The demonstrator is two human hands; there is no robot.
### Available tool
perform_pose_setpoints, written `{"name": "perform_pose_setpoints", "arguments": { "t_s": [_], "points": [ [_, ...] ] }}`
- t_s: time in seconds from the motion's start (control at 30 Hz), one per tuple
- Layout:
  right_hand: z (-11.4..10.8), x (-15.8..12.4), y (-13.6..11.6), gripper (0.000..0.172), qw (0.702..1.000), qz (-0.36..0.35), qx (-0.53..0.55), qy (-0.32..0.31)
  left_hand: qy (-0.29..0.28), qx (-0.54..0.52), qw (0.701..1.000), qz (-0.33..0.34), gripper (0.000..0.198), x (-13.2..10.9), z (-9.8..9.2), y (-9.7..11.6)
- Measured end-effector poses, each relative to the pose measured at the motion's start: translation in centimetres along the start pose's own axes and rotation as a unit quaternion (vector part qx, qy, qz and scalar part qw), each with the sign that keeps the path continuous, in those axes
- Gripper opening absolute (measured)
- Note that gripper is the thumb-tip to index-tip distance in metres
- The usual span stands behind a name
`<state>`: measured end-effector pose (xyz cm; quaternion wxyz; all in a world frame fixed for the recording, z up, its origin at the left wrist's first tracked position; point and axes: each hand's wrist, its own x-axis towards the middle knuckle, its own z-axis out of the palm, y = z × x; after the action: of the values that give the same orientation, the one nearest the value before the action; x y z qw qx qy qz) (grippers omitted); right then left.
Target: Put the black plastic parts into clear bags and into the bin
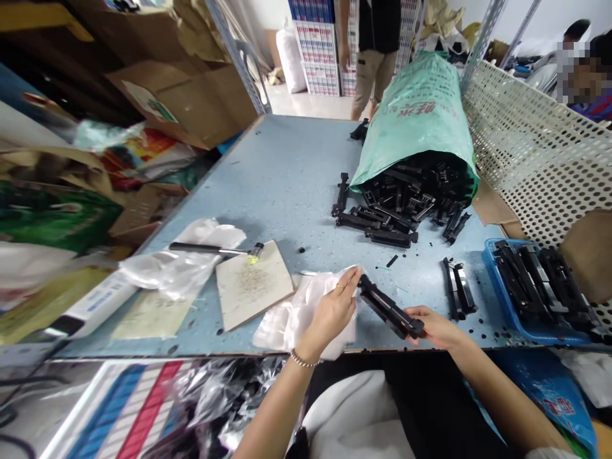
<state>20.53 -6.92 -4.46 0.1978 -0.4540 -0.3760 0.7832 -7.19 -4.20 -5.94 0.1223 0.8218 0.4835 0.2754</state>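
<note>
My right hand [430, 326] grips the near end of a long black plastic part [389, 307], which tilts up and to the left above the table edge. Its far end comes close to the fingertips of my left hand [335, 311]. That hand is closed at the upper edge of a thin translucent plastic bag [291, 317] lying at the table's front; how its fingertips grip the film is partly hidden. Two similar black parts [459, 288] lie to the right of my right hand. A blue basket [514, 326] beyond them holds several more.
A green sack [421, 108] spills black parts onto the blue table [277, 166]. A hammer [215, 248] lies across plastic bags and a board [253, 287] at left. A perforated white panel [540, 159] borders the right. A person [377, 38] stands beyond the table.
</note>
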Motion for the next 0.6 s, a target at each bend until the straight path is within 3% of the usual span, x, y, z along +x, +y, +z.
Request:
{"name": "perform_pose_setpoints", "arguments": {
  "t_s": [0.1, 0.2, 0.27, 0.33, 0.43, 0.5, 0.6],
  "points": [
    [0.1, 0.0, 0.0, 0.03, 0.999, 0.022, 0.032, 0.005, 0.005, 0.021, 1.0, 0.018, 0.079, -0.2, -0.2, 0.7],
    [0.5, 1.0, 0.5, 0.033, 0.994, 0.027, 0.11, -0.002, -0.033, 0.004, 0.994, 0.103, 0.084, -1.0, 0.0, 2.8],
    [1.2, 2.1, 0.9, 0.036, 0.985, -0.006, 0.169, 0.018, -0.066, -0.033, 0.986, 0.15, 0.087, -1.7, 0.4, 4.5],
    [2.1, 3.3, 1.3, 0.037, 0.982, -0.053, 0.172, 0.059, -0.074, -0.075, 0.983, 0.151, 0.085, -2.3, 0.9, 5.6],
    [4.1, 4.1, 1.8, 0.034, 0.981, -0.114, 0.088, 0.132, -0.063, -0.111, 0.985, 0.119, 0.08, -2.2, 1.3, 6.3],
    [5.4, 3.8, 1.7, 0.032, 0.978, -0.147, 0.005, 0.145, -0.043, -0.119, 0.985, 0.118, 0.07, -2.0, 0.7, 6.2],
    [6.0, 2.1, 0.7, 0.035, 0.979, -0.165, -0.109, 0.042, -0.009, -0.115, 0.991, 0.072, 0.046, -3.7, -2.9, 5.5]
  ]
}}
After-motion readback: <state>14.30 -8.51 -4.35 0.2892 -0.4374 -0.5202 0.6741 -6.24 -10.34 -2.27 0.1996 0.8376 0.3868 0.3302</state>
